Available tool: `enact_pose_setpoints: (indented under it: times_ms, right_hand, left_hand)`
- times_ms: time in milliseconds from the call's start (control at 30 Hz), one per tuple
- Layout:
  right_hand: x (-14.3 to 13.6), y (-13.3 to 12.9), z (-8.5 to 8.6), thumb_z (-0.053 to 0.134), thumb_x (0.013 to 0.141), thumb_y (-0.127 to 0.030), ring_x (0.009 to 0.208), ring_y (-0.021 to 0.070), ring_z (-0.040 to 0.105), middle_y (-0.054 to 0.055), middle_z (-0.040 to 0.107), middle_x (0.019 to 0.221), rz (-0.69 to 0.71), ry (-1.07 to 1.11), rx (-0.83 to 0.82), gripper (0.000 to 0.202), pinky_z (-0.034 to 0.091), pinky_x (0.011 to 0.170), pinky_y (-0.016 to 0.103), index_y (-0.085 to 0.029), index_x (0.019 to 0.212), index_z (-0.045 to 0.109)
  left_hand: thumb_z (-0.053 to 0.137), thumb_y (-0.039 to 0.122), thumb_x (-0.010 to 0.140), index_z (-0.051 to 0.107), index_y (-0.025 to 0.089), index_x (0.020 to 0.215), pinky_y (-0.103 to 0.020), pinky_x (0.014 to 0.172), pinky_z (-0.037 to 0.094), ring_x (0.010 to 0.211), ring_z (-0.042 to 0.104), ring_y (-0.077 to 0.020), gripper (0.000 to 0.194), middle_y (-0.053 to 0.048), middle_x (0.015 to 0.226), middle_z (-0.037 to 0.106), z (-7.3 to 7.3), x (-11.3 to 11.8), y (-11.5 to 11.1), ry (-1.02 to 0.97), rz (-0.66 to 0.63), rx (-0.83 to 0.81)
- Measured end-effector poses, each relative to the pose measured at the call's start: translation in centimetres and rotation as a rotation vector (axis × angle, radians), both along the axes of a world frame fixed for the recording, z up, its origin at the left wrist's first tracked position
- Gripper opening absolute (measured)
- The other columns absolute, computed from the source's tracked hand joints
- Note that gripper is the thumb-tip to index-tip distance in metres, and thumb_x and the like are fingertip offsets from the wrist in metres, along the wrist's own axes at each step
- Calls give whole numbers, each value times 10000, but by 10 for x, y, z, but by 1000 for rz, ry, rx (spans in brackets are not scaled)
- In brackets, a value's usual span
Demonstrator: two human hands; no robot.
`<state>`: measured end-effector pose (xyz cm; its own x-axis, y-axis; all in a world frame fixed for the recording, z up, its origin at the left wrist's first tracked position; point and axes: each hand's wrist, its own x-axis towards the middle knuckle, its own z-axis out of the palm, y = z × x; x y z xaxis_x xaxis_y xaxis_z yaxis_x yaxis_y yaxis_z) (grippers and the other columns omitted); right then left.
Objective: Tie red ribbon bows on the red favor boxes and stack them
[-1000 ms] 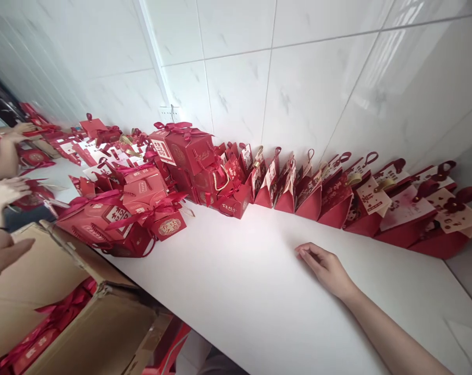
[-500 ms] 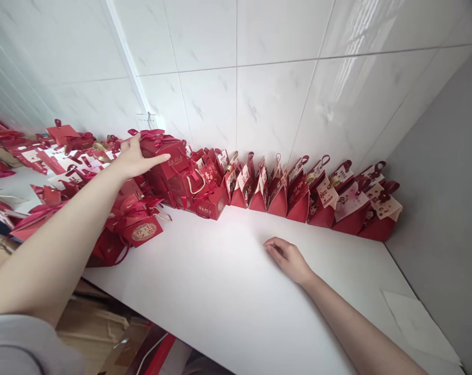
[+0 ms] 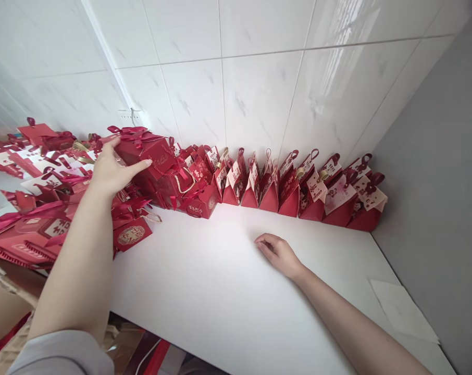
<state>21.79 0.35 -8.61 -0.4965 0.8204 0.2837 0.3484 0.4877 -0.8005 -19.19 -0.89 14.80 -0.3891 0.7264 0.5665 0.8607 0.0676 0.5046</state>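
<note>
My left hand (image 3: 113, 169) reaches over the pile on the left and grips a red gift box (image 3: 160, 156) topped with dark pink ribbon. Its thumb lies along the near face, and the fingers are partly hidden at the far side. More red boxes (image 3: 200, 203) with cord handles sit beneath and beside that box. Resting on the white table (image 3: 220, 271), my right hand (image 3: 278, 252) has curled fingers and nothing visible in them. Beyond it stands a row of red triangular gift boxes (image 3: 269, 190) with ribbon loops and printed tags.
A tiled wall (image 3: 259, 99) rises behind the boxes, and a grey panel (image 3: 435, 182) bounds the right side. A flat white sheet (image 3: 402, 310) lies near the right edge. Many red boxes and tags (image 3: 44, 161) crowd the left. Cardboard (image 3: 130, 346) shows below the table edge.
The view has shifted slightly, so the boxes and wall appear farther left. My left forearm stands more upright, its hand still at the ribbon-topped box. My right hand keeps its place on the table.
</note>
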Motion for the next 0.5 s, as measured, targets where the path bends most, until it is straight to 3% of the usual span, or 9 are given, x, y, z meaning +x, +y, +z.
enact_pose_setpoints:
  times_ms: [100,200,267,367,433,500]
  right_hand:
    - [0,0,1,463,945,-349,817,225,613,43,687,901,-3,9,-7,227,462,775,351,-233,940,658]
    - [0,-1,2,479,943,-366,807,222,609,40,683,894,-4,25,-26,224,459,771,347,-231,952,658]
    - [1,-1,2,484,945,-385,797,216,606,38,680,892,-12,48,-49,232,458,765,339,-228,972,652]
    - [2,-1,2,484,948,-414,806,209,605,38,676,931,-36,110,-92,254,460,779,333,-227,1041,629]
    - [2,1,0,473,950,-420,875,216,607,53,668,1000,-63,176,-115,266,459,828,342,-221,1064,609]
    - [3,4,-4,444,954,-424,939,223,604,73,653,1058,-97,260,-137,283,461,859,351,-212,1079,585]
  left_hand:
    - [791,590,648,251,194,1489,-502,1028,442,1232,462,-259,1075,-66,1445,403,-8,16,-12,-17,-76,113]
    - [810,529,663,192,272,1510,-449,1017,471,1322,402,-280,1080,-81,1537,278,-17,39,-18,-145,-361,100]
    - [806,505,674,238,299,1501,-457,1070,422,1392,318,-316,1024,-66,1574,242,-30,58,-14,-229,-596,-10]
    - [818,467,642,317,329,1478,-483,1094,392,1432,267,-373,984,-45,1605,216,-68,96,2,-334,-1044,-272]
    - [806,432,641,329,316,1481,-493,1102,369,1411,320,-379,973,-76,1563,312,-103,122,14,-422,-1323,-408]
    - [765,374,658,254,286,1520,-513,1114,335,1387,369,-374,1007,-110,1505,396,-139,143,22,-597,-1503,-611]
